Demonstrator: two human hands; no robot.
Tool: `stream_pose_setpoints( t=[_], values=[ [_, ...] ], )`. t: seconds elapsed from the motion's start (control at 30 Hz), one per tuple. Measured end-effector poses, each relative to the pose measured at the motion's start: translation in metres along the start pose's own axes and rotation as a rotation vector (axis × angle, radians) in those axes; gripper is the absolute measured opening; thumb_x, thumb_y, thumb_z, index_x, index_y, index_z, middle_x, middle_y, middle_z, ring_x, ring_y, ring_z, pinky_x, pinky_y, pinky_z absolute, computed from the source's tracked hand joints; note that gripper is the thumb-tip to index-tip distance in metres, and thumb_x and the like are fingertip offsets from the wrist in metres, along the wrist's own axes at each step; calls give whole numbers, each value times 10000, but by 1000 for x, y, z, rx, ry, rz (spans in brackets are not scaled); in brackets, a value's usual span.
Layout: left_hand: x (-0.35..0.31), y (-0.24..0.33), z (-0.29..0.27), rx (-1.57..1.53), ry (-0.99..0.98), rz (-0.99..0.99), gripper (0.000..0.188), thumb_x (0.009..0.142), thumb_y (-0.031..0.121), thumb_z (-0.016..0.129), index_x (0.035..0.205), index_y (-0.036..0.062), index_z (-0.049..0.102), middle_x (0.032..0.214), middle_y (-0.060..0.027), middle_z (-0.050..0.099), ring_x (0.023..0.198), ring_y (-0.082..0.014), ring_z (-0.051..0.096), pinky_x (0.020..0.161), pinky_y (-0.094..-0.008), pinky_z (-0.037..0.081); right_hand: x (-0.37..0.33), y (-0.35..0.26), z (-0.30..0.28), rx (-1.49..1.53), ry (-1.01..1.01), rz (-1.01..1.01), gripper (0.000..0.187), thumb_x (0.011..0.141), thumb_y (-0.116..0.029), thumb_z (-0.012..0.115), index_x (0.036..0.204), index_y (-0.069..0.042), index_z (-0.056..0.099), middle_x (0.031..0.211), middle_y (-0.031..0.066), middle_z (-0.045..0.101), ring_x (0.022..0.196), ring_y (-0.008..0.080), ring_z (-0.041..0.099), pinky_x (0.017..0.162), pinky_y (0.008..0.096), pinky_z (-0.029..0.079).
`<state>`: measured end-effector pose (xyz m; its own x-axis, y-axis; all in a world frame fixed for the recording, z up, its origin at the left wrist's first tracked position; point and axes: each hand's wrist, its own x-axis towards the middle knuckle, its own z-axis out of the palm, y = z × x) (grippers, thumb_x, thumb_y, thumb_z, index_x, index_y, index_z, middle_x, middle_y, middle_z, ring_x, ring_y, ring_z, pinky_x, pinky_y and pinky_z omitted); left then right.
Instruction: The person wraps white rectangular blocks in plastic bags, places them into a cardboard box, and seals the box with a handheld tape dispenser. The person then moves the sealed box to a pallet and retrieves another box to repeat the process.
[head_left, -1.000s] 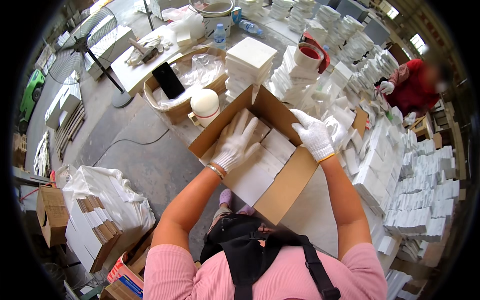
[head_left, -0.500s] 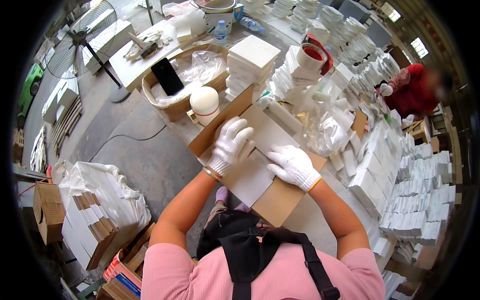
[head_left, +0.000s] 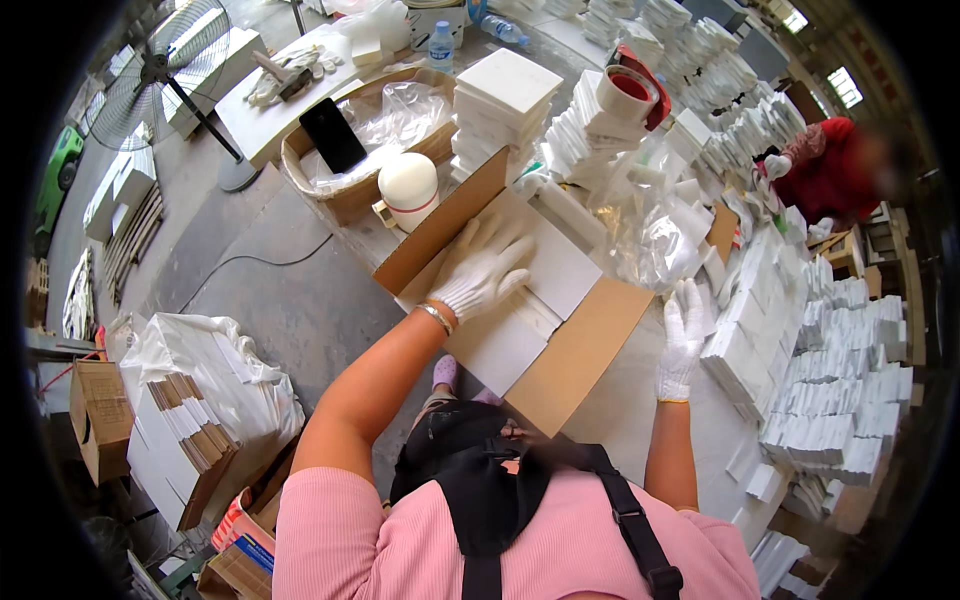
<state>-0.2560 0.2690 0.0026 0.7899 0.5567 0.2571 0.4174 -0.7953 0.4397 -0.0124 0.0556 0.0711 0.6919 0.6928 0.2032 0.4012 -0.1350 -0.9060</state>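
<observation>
A cardboard box with brown end flaps and white side flaps lies in front of me. Through a gap between its white flaps, pale pieces show. My left hand, in a white knit glove, rests over the box with its fingers spread. To the right of the box, my right hand, also gloved, is stretched out beside white foam-like pieces and clear plastic bags. Its fingers are extended, and whether they touch a piece cannot be made out.
Behind the box stand a white lidded mug, a phone on a basket of plastic, stacked white tiles and tape rolls. More tiles fill the right side. A person in red works far right.
My right hand has left the box's flaps and moved right toward the foam-like pieces. My left hand has shifted right across the box, its fingers now spread.
</observation>
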Motion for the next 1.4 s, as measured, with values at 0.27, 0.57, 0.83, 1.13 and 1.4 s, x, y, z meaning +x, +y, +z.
stream_pose_setpoints(
  t=[0.27,0.57,0.83,1.13,1.4],
  values=[
    [7,4,-19,-105,38,-22,416,1034,354,510,1346,102,618,1446,-160,558,1392,-364,447,1185,-488,289,-22,12,114,-500,-278,-469,684,926,-338,687,1522,-103,446,1544,201,430,1460,407,329,1197,539,224],
    [-15,8,-176,-708,424,-220,307,1039,162,533,1233,-27,677,1223,-125,700,1115,-209,665,997,-354,508,-7,33,127,-613,-170,-580,386,905,-344,703,1273,-226,705,1471,69,540,1410,331,405,1156,550,193],
    [-12,-64,-90,-1062,-248,-395,612,1012,431,589,1513,97,477,1549,-185,440,1449,-263,401,1194,-340,292,1,26,137,-572,-159,-547,367,877,-291,731,1243,-271,702,1426,44,556,1350,300,468,1109,520,274],
    [6,-62,-65,-672,-467,-204,989,801,507,807,1591,145,334,1681,-185,158,1551,-323,177,1247,-399,177,24,35,142,-473,81,-342,420,907,-280,728,1280,-103,648,1370,175,581,1260,369,528,1061,482,428],
    [14,-71,-42,-1199,-368,-526,1231,710,359,904,1631,78,137,1623,-173,315,1507,-257,294,1232,-345,206,30,22,138,-357,-35,-201,290,935,-232,694,1183,-81,705,1145,91,712,1041,280,623,953,390,471]
  ],
)
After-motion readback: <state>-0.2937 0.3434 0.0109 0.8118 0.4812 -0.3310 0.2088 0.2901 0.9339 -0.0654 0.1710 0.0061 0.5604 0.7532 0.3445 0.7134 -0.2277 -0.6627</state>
